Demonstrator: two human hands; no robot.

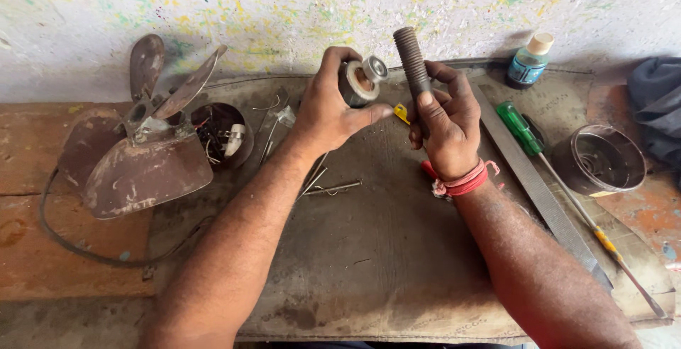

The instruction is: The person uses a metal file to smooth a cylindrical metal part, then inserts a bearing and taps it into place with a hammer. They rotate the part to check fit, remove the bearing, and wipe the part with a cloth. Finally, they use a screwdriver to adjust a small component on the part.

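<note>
Head view: left hand [328,111] grips a round metal rotor part [360,79] above the counter [376,250]; right hand [445,123] is closed around a threaded bolt [413,62], held upright beside it. A small blue bottle [529,60] with a tan cap stands by the wall, a green-handled screwdriver [519,128] nearby.

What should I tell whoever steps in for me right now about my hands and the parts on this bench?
Left hand: raised above the mat, fingers closed around a small round metal rotor with a bearing on its face.
Right hand: gripping a thick dark threaded steel bolt upright, close beside the rotor; whether they touch is unclear.
On the bench: rusty fan blade at left, open motor housing with wires behind it, green-handled screwdriver and long flat metal file at right.
Done: housing is open, rotor is out.
Left: rotor and blade are still apart from the housing.
</note>
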